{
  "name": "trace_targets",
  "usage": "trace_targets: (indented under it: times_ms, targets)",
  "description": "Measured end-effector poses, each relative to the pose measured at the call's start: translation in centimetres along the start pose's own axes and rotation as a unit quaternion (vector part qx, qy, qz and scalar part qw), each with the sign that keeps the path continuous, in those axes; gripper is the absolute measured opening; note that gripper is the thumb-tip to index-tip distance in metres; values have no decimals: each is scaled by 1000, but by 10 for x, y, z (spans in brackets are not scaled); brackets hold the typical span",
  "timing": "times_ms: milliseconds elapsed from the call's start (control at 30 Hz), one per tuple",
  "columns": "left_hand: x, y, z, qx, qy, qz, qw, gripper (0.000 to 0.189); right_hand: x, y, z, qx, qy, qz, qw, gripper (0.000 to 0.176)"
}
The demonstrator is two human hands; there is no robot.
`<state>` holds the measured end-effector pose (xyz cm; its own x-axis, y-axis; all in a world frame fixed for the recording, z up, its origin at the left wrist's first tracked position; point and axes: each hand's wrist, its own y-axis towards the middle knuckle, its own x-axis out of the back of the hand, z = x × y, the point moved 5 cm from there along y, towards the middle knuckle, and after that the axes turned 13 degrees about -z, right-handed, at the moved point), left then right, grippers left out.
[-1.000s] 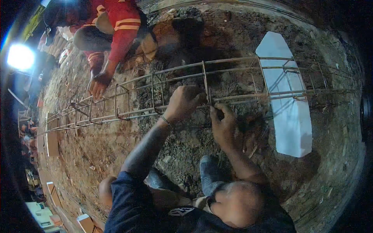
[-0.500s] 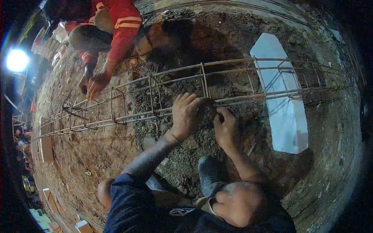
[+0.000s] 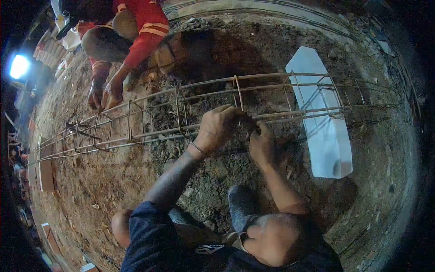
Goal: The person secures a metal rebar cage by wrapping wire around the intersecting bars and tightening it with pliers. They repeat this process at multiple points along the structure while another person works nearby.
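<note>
A long cage of thin steel bars [image 3: 158, 135] with square ties runs across the view above the dirt. My left hand [image 3: 216, 129] is at the cage's near lower bars, its fingers curled at a tie in the middle. Close beside it on the right, my right hand [image 3: 262, 144] has its thumb and fingers pinched together just under the same bars. Something small and dark lies between the two hands; what it is cannot be made out. A long white block [image 3: 324, 131] lies under the right part of the cage.
Across the cage at the upper left, a co-worker in a red sleeve [image 3: 147, 45] crouches with both hands [image 3: 112, 93] at the bars. A pale block [image 3: 45, 174] lies at the far left. A bright lamp [image 3: 19, 66] shines at the upper left.
My right hand's fingers have closed in toward my left hand, which has curled more. The co-worker's hands have come down to the cage. The view has shifted slightly.
</note>
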<state>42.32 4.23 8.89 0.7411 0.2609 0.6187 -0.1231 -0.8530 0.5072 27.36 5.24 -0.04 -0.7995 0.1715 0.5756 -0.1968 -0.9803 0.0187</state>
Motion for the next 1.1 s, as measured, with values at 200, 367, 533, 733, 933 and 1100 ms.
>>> trace_targets:
  times_ms: [200, 367, 533, 733, 933, 1100]
  targets:
    - [-10, -11, 20, -41, -86, -22, 995, 40, -32, 6, -18, -201, 237, 0, 951, 56]
    - [1, 3, 0, 43, 43, -75, 995, 17, -56, 7, -60, -129, 381, -52, 914, 57]
    - [-8, -5, 3, 11, 35, -102, 994, 18, -1, -6, 1, -41, 47, 24, 998, 51]
    - [-5, -8, -5, -33, 6, -103, 994, 21, 9, -18, 17, 48, 17, -19, 998, 38]
    - [-9, -15, 0, -38, -45, -47, 997, 32, 36, -18, 45, 262, -76, -70, 959, 23]
    - [-9, -21, -4, -92, -43, -100, 990, 32, 57, 7, 99, 367, -216, 87, 901, 16]
